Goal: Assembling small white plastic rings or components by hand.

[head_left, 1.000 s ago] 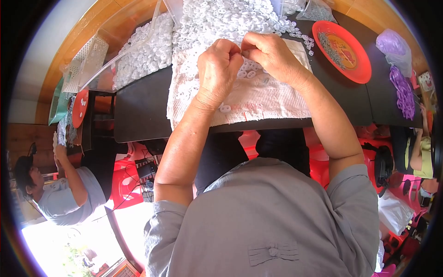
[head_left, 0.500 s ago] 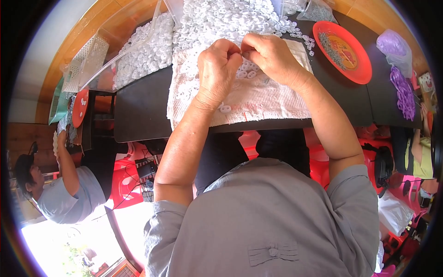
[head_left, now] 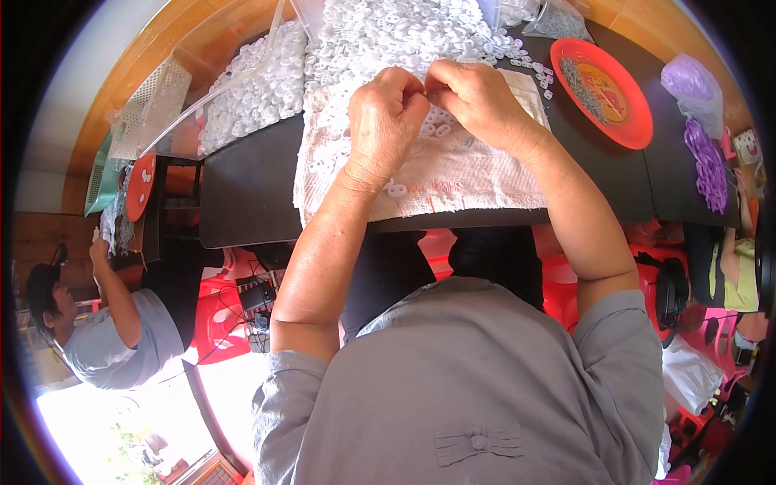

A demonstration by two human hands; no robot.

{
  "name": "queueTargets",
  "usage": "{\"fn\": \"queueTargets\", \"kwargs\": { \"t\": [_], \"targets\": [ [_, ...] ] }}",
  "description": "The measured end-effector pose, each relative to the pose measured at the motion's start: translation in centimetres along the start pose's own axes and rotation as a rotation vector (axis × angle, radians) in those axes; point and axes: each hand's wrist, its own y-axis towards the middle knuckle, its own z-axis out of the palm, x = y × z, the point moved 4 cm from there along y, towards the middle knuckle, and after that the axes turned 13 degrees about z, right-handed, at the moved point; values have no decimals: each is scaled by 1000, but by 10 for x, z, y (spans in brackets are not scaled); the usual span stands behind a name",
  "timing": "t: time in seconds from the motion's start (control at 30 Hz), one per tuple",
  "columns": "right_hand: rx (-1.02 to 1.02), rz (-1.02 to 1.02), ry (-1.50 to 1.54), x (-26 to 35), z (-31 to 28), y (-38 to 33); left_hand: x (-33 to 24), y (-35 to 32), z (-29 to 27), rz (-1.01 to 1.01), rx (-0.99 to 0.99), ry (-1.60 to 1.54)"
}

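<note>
Over a pale towel (head_left: 485, 182) on the dark table, my left hand (head_left: 388, 117) and my right hand (head_left: 477, 101) meet fingertip to fingertip. Both are closed in a pinch; whatever lies between the fingers is too small and too hidden to make out. Small white plastic pieces with two holes (head_left: 436, 129) lie on the towel just behind and below the fingers. One loose white piece (head_left: 396, 191) rests nearer the towel's front edge. Beyond my hands spreads a big heap of the same white pieces (head_left: 396, 32).
A red plate (head_left: 640, 129) holding small grey metal bits (head_left: 584, 89) stands to the right. Farther right are a purple bag (head_left: 691, 85) and purple linked strands (head_left: 706, 166). A clear bin (head_left: 174, 133) is at the left, where a co-worker (head_left: 121, 331) sits.
My hands stay pinched together in nearly the same place. At the left, the co-worker's raised hand has shifted slightly and the pale strip in it looks shorter.
</note>
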Motion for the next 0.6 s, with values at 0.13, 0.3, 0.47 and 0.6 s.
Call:
{"fn": "queueTargets", "kwargs": {
  "t": [0.13, 0.3, 0.47, 0.6],
  "targets": [
    [-5, -10, -9, -1, 1, 0, 1, 0, 0, 14, -2, 1],
    [-7, -6, -42, 1, 1, -1, 1, 0, 1, 18, 5, 16],
    [-7, -13, -72, 2, 2, -2, 1, 0, 1, 19, 14, 41],
    [-7, -29, -84, 2, 2, -2, 2, 0, 2, 15, 21, 39]
  ]
}}
